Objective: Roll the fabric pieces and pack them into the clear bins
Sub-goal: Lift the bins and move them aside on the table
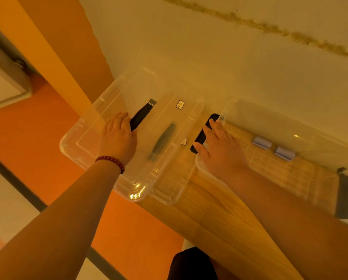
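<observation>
A wooden table (215,215) is carrying two clear bins (290,138), the left bin (84,138) overhanging its edge.

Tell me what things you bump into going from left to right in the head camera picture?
Red bead bracelet → left hand on a black handle → small gold label → right hand → two rolled pale blue fabric pieces → dark latch at the bin's right end.

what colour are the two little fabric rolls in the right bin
Pale lavender-blue fabric rolls, clearest in the head view.
</observation>
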The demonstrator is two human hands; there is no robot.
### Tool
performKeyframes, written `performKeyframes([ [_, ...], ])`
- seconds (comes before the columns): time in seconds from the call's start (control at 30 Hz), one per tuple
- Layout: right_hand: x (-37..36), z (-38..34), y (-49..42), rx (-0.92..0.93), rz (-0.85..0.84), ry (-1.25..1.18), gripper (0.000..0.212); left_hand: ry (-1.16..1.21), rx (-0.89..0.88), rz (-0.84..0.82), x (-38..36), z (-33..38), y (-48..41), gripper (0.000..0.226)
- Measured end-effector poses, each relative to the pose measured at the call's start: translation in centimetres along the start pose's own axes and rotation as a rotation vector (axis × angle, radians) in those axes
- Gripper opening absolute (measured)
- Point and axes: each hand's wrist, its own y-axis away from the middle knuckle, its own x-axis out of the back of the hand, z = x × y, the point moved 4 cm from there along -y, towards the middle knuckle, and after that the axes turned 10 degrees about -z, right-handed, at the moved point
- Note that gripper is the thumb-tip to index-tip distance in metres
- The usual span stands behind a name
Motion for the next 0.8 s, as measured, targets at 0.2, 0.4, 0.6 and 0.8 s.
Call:
performKeyframes([
  [0.2,2.2,0.1,0.4,-0.044,0.094,-0.045,0.066,-0.014,-0.145,-0.002,2.6,2.4,1.0,0.041],
  [0.4,4.3,3.1,2.5,-0.138,0.2,-0.108,0.068,0.0,-0.284,-0.037,3.2,6.7,2.2,0.045],
  [0.6,5.4,7.1,5.8,-0.235,0.271,-0.128,0.068,-0.008,-0.447,-0.039,2.6,11.2,3.6,0.043],
  [0.8,5.5,10.5,9.8,-0.264,0.274,-0.145,0.057,0.01,-0.518,-0.017,1.6,14.7,4.8,0.041],
])
